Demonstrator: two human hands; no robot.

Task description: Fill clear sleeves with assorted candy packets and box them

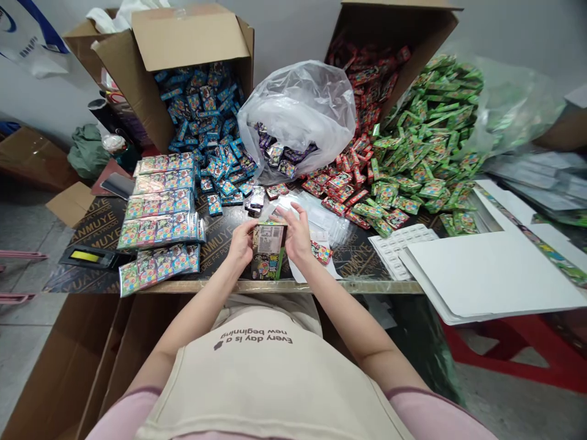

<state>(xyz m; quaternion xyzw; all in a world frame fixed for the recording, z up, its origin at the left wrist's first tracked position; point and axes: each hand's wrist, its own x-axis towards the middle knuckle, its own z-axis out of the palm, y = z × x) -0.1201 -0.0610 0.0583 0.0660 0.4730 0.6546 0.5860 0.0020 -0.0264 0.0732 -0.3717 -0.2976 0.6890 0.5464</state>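
Packing workshop: open cartons point(192, 38) spilling small coloured boxes point(431, 137), printed sheet point(398, 256), cluttered worktable point(221, 227).

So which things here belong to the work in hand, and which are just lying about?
Seemingly in use:
printed pack, held in left hand, right hand beside it
blue boxes
red boxes
green boxes
clear plastic sleeves

Probably just lying about:
crumpled green bag
red stool

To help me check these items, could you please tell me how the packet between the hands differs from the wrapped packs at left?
The packet is between the left hand and right hand; the packs lie on the table in overlapping rows. The packet shows a mostly dark face; the packs show bright, multicoloured fronts. Both carry colourful printing.
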